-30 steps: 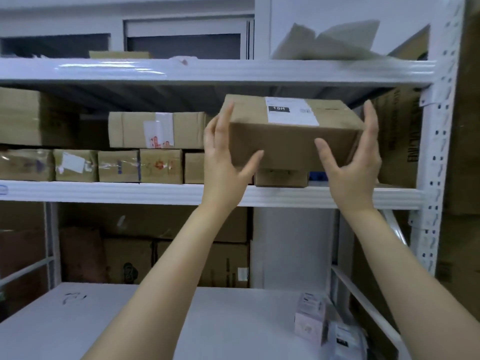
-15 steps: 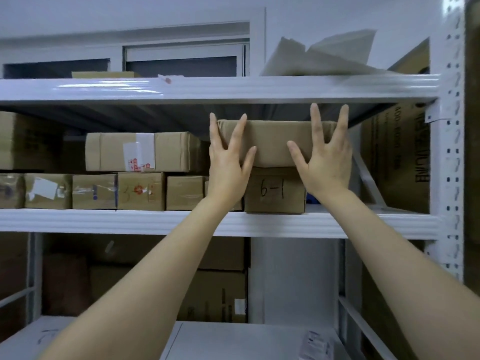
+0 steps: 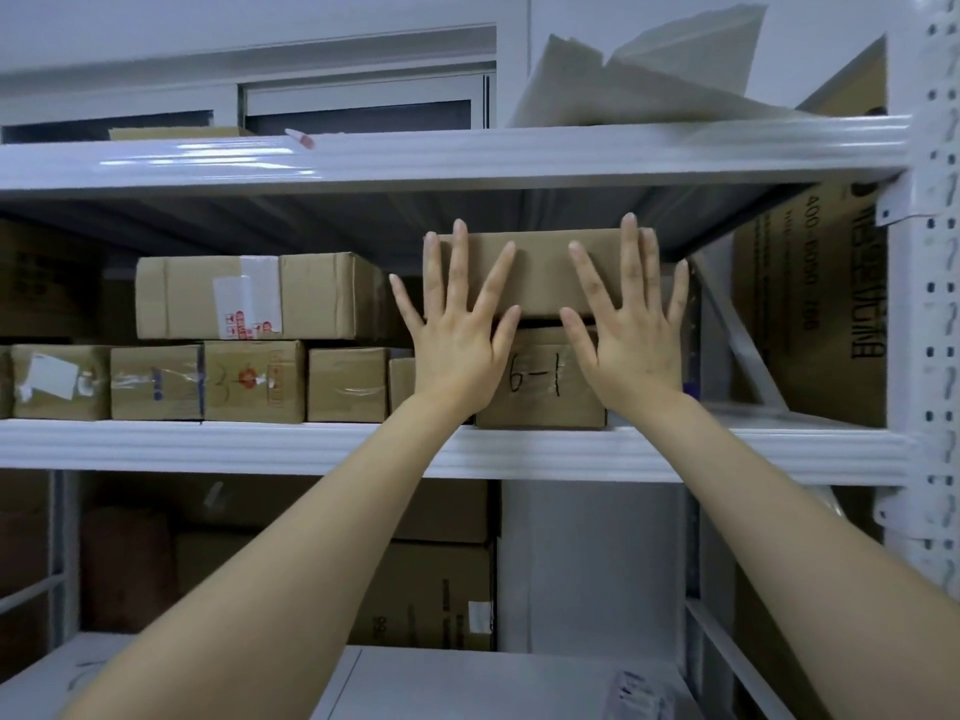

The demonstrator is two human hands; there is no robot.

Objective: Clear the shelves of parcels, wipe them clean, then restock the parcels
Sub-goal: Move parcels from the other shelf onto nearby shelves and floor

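Observation:
A brown cardboard parcel [image 3: 540, 267] rests on top of a smaller box marked "6-1" [image 3: 540, 387] on the middle shelf [image 3: 260, 449]. My left hand [image 3: 457, 330] lies flat against the parcel's front face, fingers spread. My right hand [image 3: 623, 324] presses flat on the same face, fingers spread too. Neither hand grips it. To the left stands a row of small taped parcels [image 3: 254, 381] with a long box [image 3: 254, 296] laid across them.
The top shelf [image 3: 467, 153] holds crumpled white packing paper [image 3: 649, 80]. A large printed carton [image 3: 815, 304] stands at the right beside the white upright post [image 3: 924, 304]. More cartons [image 3: 426, 589] fill the space below, and a small packet [image 3: 639, 693] lies on the bottom shelf.
The parcel, held in the air by its sides a second ago, now sits on the "6-1" box. Both hands moved from its sides to its front face and pushed it deeper in.

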